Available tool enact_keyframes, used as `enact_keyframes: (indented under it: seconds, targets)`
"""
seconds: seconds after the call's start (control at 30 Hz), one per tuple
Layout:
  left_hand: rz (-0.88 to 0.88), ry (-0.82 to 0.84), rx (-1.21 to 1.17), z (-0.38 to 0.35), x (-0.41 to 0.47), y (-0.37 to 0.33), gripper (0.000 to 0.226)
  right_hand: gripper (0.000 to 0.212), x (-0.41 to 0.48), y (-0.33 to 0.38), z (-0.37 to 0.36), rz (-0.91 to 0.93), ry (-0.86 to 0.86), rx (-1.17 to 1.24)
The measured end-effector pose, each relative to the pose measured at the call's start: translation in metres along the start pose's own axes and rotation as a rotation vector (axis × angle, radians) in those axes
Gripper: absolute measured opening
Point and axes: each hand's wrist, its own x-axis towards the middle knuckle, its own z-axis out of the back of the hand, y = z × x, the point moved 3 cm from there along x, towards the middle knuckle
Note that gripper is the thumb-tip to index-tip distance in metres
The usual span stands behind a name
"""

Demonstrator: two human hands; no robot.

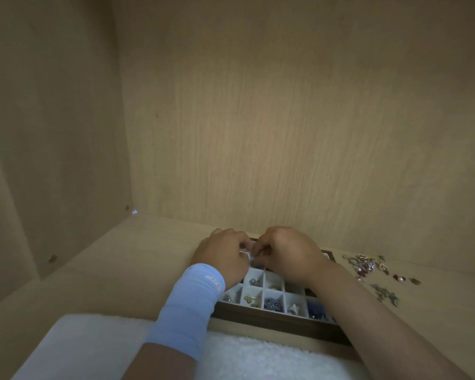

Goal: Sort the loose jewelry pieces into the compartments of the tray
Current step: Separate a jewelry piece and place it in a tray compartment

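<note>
- The left hand (222, 253), with a light blue sleeve (187, 305) over its wrist, hangs over the far left part of the tray (272, 320). Its fingers are curled, and thumb and forefinger pinch a small pale piece (245, 253) that is too small to identify.
- The right hand (288, 250) meets it over the tray's far middle. Its fingers are curled in towards the same piece, but I cannot tell whether they grip it.
- The dark-rimmed tray lies near the front edge of the surface (121, 270). Its pale compartments in the near row hold a gold piece (249, 299), a grey-blue cluster (272, 303) and blue beads (316, 311).
- The loose jewelry (368, 266) lies scattered on the surface just beside the tray's right end, towards the back.
- A white fluffy cloth (244, 357) covers the front edge, under both forearms.
</note>
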Motion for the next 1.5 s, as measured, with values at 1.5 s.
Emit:
enact_keyframes:
  seconds: [1.5]
  targets:
    - [-0.333,0.053,0.259,-0.116,0.043,-0.169,0.023,0.016,-0.124,-0.177,0.043,-0.454,0.006,0.222]
